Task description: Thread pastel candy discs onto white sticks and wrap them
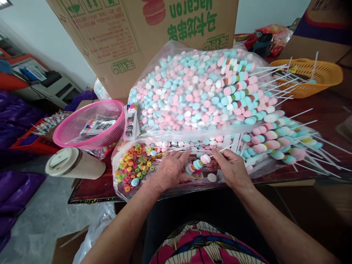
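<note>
My right hand (231, 167) pinches the white stick of a candy skewer (197, 164); pale pink, white and blue marshmallows are threaded on it, and it slants down to the left. Beside the skewer's lower end is my left hand (171, 168), thumb and forefinger apart, its fingertips over several thin white sticks (178, 148). Whether it touches the skewer is unclear. Colourful ring candies (134, 165) lie in clear plastic left of that hand. A loose white marshmallow (211, 177) rests below the skewer. Behind both hands is a large clear bag of marshmallows (178, 95).
Finished-looking skewers (275, 139) are piled at the right, sticks jutting outward. An orange basket (327, 73) stands behind them. Left are a pink mesh basket (117, 128), packets (131, 123) and a lidded cup (77, 164). A tall cardboard box (148, 47) blocks the back.
</note>
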`<state>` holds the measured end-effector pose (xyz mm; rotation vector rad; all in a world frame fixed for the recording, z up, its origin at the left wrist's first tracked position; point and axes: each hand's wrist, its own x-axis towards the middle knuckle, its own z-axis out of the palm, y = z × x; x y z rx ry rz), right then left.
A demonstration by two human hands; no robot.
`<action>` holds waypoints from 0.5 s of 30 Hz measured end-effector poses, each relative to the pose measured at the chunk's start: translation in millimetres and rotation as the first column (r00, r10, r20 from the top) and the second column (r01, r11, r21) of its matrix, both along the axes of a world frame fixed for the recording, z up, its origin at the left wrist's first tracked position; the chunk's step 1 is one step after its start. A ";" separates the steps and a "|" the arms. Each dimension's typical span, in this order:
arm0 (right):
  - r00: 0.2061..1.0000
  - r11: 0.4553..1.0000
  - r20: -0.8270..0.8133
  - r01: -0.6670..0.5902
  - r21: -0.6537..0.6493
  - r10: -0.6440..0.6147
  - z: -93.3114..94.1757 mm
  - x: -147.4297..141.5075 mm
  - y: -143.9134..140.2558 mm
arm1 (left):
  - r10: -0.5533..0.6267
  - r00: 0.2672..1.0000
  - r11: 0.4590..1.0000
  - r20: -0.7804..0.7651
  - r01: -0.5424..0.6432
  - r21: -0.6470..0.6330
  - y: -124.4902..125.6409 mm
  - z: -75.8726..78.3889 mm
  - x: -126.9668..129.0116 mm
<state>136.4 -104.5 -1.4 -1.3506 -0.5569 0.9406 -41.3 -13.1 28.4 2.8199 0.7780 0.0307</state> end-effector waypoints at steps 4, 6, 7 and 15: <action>0.995 1.000 -0.100 0.020 0.000 -0.019 -3.4 -0.9 -1.1 | 0.169 0.985 0.986 -0.023 -0.169 0.003 -8.8 -2.1 -32.0; 0.991 1.000 -0.135 0.028 -0.005 -0.028 -0.5 -1.3 0.9 | 0.212 0.976 0.977 -0.051 -0.213 -0.008 -12.3 -7.3 -40.5; 0.989 0.999 -0.142 0.037 -0.004 -0.037 1.0 -1.4 1.6 | 0.233 0.971 0.972 -0.050 -0.234 -0.017 -13.5 -10.6 -42.9; 0.990 0.999 0.136 -0.038 -0.032 0.042 1.8 0.9 -5.3 | 0.491 0.869 0.871 -0.052 -0.492 0.004 -12.1 -19.6 -50.2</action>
